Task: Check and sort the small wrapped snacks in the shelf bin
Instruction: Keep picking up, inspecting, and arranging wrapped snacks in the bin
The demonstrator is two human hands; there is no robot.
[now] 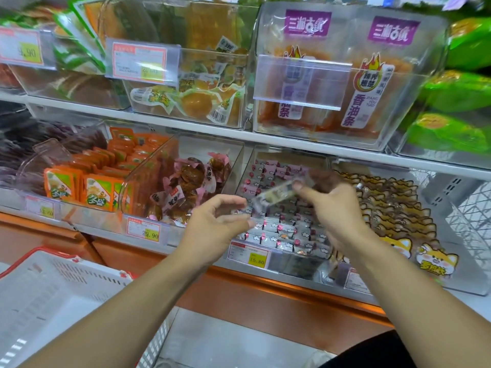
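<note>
White basket [47,293] at seven o'clock is cut off. The clear bin [276,264] of small wrapped snacks [281,229] sits centre, partly hidden by both hands. Right hand [334,211] pinches a blurred wrapper [273,195]; left hand [212,227] has curled fingers, its grasp unclear.

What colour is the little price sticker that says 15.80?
Yellow, on the red-edged white price tag, seen in the head view.

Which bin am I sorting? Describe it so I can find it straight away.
On the lower shelf, find the clear bin with the yellow 15.80 price tag, just behind both hands. It holds small white-and-pink wrapped snacks, unlike the brown twist-wrapped pieces to its left and the cartoon-dog packs to its right.
</note>
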